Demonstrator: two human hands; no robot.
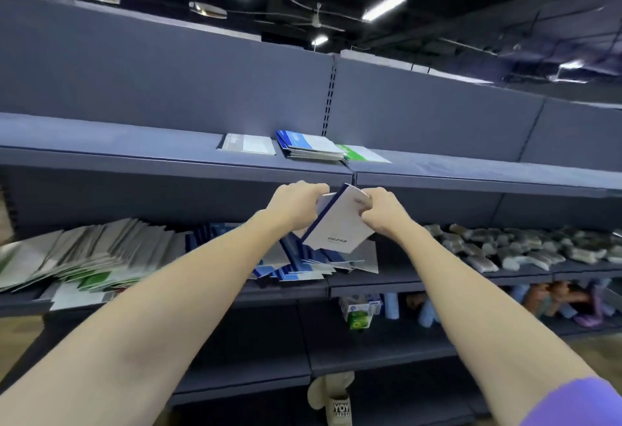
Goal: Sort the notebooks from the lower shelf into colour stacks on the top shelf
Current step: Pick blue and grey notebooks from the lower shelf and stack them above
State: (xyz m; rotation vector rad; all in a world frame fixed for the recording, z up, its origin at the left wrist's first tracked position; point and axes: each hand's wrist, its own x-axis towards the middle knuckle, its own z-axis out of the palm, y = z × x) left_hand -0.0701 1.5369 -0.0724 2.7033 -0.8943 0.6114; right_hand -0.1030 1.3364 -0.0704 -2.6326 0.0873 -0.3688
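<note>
Nearest to me is my right forearm with a purple sleeve [579,403] at the bottom corner, and my bare left forearm runs up from the other corner. Both hands meet just under the front edge of the top shelf [168,156]. My left hand [296,203] has its grip curled round a small bundle of notebooks, fingers wrapped over the far edge. My right hand [380,210] pinches the upper corner of the white notebook with a blue spine [340,223], which tilts with its cover toward me, held in the air in front of the lower shelf [370,279].

On the top shelf I see three stacks side by side: a grey-white stack [249,144], a blue stack [309,146] just right of it, and a green notebook [363,154] touching the blue stack's right edge.

Below, the lower shelf carries a slumped row of grey and green notebooks [94,254] at the left, and a loose heap of blue ones [296,264] under my hands. Further right lie wrapped grey-beige packets [505,247].
</note>
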